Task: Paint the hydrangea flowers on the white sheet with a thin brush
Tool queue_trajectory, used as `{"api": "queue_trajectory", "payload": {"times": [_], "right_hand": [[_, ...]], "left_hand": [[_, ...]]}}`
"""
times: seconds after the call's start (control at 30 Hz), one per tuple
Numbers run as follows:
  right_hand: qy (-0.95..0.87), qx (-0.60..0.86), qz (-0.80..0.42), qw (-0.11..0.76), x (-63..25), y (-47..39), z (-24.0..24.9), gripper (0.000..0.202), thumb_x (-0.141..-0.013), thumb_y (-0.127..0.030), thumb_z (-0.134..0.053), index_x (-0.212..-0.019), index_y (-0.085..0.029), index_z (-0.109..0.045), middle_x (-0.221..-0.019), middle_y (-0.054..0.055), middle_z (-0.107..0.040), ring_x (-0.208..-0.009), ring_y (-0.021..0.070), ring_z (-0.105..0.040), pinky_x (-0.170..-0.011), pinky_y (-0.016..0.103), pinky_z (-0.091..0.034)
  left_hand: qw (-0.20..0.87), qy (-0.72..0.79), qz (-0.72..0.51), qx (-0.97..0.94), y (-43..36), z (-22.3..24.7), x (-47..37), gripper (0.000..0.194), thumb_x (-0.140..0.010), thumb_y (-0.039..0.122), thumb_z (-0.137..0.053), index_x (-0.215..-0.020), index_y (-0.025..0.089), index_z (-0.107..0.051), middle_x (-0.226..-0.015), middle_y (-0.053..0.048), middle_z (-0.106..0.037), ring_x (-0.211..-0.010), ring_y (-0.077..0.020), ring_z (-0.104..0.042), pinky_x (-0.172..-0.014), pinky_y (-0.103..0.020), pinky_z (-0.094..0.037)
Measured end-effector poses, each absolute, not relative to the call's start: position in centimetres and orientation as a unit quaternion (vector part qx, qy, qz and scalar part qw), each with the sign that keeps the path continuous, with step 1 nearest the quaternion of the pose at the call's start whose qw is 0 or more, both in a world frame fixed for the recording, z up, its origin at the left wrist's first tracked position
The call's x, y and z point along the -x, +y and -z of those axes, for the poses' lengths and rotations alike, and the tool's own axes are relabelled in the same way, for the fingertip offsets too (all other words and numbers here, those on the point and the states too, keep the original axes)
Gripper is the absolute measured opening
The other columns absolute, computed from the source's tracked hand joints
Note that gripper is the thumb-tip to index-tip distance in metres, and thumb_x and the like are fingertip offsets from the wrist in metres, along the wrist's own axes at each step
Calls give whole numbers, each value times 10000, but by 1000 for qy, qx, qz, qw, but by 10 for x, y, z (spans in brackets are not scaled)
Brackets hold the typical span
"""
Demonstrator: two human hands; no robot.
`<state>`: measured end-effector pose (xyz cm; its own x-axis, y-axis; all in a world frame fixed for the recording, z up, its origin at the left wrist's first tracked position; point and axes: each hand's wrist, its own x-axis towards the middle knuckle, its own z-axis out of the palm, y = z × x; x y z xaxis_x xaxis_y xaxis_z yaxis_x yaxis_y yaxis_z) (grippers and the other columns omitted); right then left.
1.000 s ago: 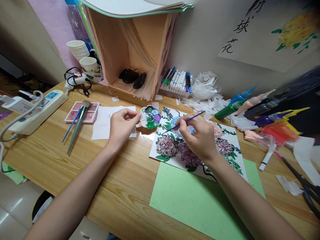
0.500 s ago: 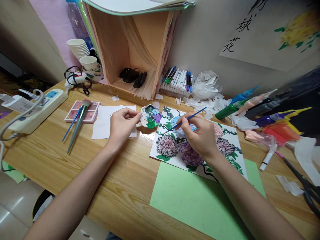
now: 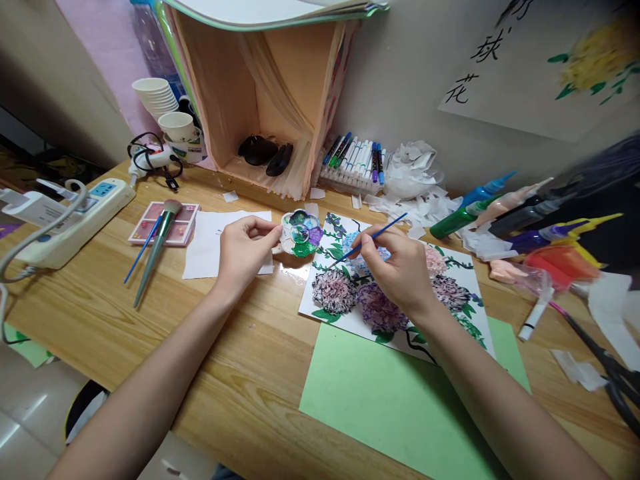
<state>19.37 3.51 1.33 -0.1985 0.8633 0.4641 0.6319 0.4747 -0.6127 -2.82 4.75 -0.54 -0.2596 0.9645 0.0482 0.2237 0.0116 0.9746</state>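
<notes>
My left hand (image 3: 246, 250) pinches the rim of a small flower-shaped paint palette (image 3: 301, 233), smeared with green, purple and white paint. A thin blue paintbrush (image 3: 380, 232) is held between the thumb and fingers of my right hand (image 3: 397, 267). The brush slants down to the left, its tip at green leaf marks on the painting (image 3: 310, 300). Textured pink, purple and blue flowers with green leaves cover this white sheet. My right hand and forearm hide part of it. Under its near edge lies a light green sheet (image 3: 390, 407).
Left of my hands are white paper (image 3: 203, 257), a large brush (image 3: 153, 263), a pink case (image 3: 187, 227) and a power strip (image 3: 75, 223). Behind stand an open box (image 3: 230, 100) and markers (image 3: 353, 160). Paint bottles (image 3: 463, 217) and scissors (image 3: 613, 370) lie right.
The upper end of the paintbrush has swung slightly left and its tilt differs a little. My left hand and the palette stay almost where they were.
</notes>
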Motion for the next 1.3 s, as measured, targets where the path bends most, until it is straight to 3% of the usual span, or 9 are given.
{"api": "queue_trajectory", "payload": {"times": [0.3, 0.53, 0.77, 1.0, 1.3], "right_hand": [[-671, 494, -118, 540, -209, 32, -45, 263, -915, -268, -460, -767, -233, -676, -757, 15, -666, -786, 170, -640, -766, 338, -481], [-632, 501, -156, 570, -241, 30, -81, 185, -901, -262, -492, -858, -240, -670, -844, 0, -670, -804, 153, -622, -751, 316, -478], [-684, 498, -228, 482, -244, 16, -84, 233, -927, -314, -437, -935, -232, -655, -875, 23, -668, -864, 175, -606, -775, 326, -457], [-786, 443, -228, 366, -214, 4, -71, 199, -910, -225, -419, -958, -249, -611, -924, 42, -640, -926, 210, -562, -785, 371, -461], [-811, 425, -242, 320, -206, 8, -61, 202, -911, -192, -408, -964, -240, -596, -932, 61, -642, -947, 215, -555, -803, 384, -480]], "left_hand": [[401, 609, -511, -454, 50, 5, 32, 269, -634, 336, -748, -756, 106, -680, -705, -55, -704, -644, -158, -651, -654, -272, -528], [467, 602, -497, -417, 47, -3, 32, 325, -581, 370, -796, -744, 113, -682, -657, -33, -695, -613, -131, -638, -663, -243, -522], [502, 589, -494, -397, 40, -10, 22, 373, -546, 393, -818, -744, 110, -676, -688, -41, -707, -613, -122, -635, -657, -239, -522], [521, 579, -494, -386, 40, -5, 22, 401, -563, 399, -812, -807, 116, -665, -746, -69, -722, -664, -166, -668, -692, -293, -547], [529, 574, -488, -391, 39, -5, 22, 366, -589, 391, -800, -795, 122, -662, -722, -65, -716, -653, -166, -663, -682, -297, -545]]}}
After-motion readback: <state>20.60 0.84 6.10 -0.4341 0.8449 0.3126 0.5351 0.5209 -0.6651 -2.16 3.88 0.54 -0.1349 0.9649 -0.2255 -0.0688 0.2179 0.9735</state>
